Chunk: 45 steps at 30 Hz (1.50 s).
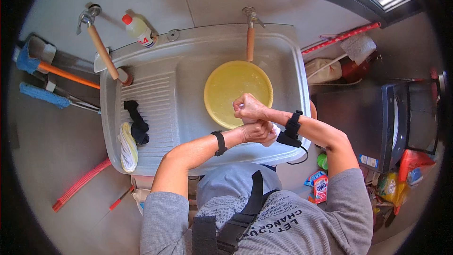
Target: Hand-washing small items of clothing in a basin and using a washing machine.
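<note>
Both of my hands grip a bunched white cloth [273, 136], perhaps a sock, above the near rim of a yellow plastic basin [221, 88]. My right hand [250, 107] is closed in a fist over the basin, with a bit of the cloth at its fingers. Just below it, nearer my body, my left hand [258, 131] is clenched, and the cloth's loose end sticks out on its right. Most of the cloth is hidden inside the fists. Cloudy water appears to stand in the basin, which sits in a plastic laundry sink [191, 102].
A black sock [137, 122] and a folded white-and-yellow cloth [128, 147] lie on the ribbed washboard [152, 92]. Two taps [250, 17] with tube extensions reach over the sink. A red-capped bottle [138, 30] and a brush [124, 77] are at the back left.
</note>
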Motion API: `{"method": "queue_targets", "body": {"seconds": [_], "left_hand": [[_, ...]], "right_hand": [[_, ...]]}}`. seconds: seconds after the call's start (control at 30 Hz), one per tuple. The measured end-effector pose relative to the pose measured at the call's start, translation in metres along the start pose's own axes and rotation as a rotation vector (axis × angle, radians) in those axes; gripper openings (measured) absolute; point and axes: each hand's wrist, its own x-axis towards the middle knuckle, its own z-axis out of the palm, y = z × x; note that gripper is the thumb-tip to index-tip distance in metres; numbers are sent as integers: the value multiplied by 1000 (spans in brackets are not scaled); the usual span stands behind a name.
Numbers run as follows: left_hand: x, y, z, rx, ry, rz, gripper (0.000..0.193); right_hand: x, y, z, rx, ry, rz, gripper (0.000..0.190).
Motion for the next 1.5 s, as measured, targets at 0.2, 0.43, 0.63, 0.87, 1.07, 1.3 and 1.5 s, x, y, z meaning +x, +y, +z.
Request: {"method": "queue_targets", "body": {"seconds": [0.2, 0.43, 0.63, 0.87, 1.07, 1.3, 1.5], "left_hand": [[-12, 10, 10, 4, -31, 49, 16], [-27, 22, 25, -50, -197, 53, 14], [-16, -12, -10, -524, 20, -18, 15], [22, -68, -103, -1026, 151, -648, 33], [-14, -80, -94, -2305, 456, -1528, 43], [-3, -54, -81, -3032, 658, -1236, 75], [-1, -44, -111, -2966, 632, -1378, 82]], "right_hand": [[2, 3, 13, -23, -25, 23, 14], [9, 11, 23, -31, 6, 28, 14], [7, 38, 16, 626, 127, 413, 9], [-44, 23, -19, 1029, -145, 118, 30], [-66, 11, -27, 1158, -260, 179, 74], [-10, -35, -17, 1577, -293, -463, 78], [-12, -42, -47, 1336, -104, -507, 26]]}}
